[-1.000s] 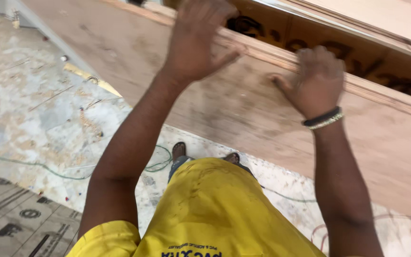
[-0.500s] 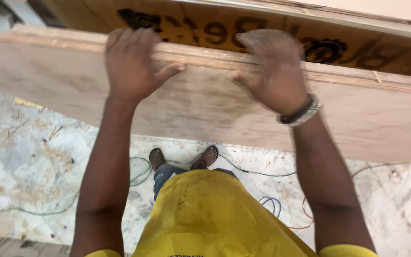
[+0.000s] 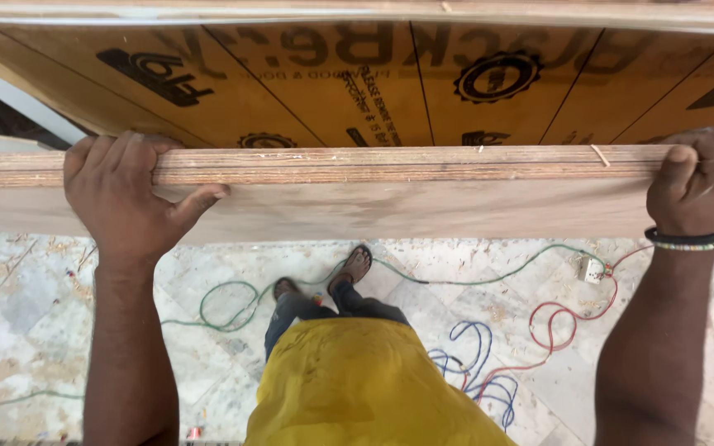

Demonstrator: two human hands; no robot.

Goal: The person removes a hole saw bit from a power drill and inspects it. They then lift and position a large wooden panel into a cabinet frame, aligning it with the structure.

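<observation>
A: Plywood, one big sheet (image 3: 390,194), standing on its long edge in front of the person. How will it handle, do you think?

B: I judge it heavy and stiff. The edge shows many thin layers, so it will not bend much, but a sheet so wide can swing or tip. The face looks smooth, maybe a little slippery, and the edge can give splinters.

A: Where is the hold?

B: On the top edge of the sheet. The left hand (image 3: 117,194) is closed over it, fingers (image 3: 105,149) curled behind the sheet and the thumb (image 3: 200,198) pressed on the near face. The right hand (image 3: 700,182) is wrapped on the same edge, well apart from the left, and wears a bracelet (image 3: 687,239) at the wrist. Both grips are shut tight on the sheet.

A: And around the sheet?

B: Behind the sheet lean more boards (image 3: 357,83) with black printing. Below the sheet are the person's feet (image 3: 324,277) on a dusty floor (image 3: 26,314), with green wire (image 3: 225,306), red wire (image 3: 555,318) and blue wire (image 3: 473,372), and a small white socket box (image 3: 592,268)
</observation>
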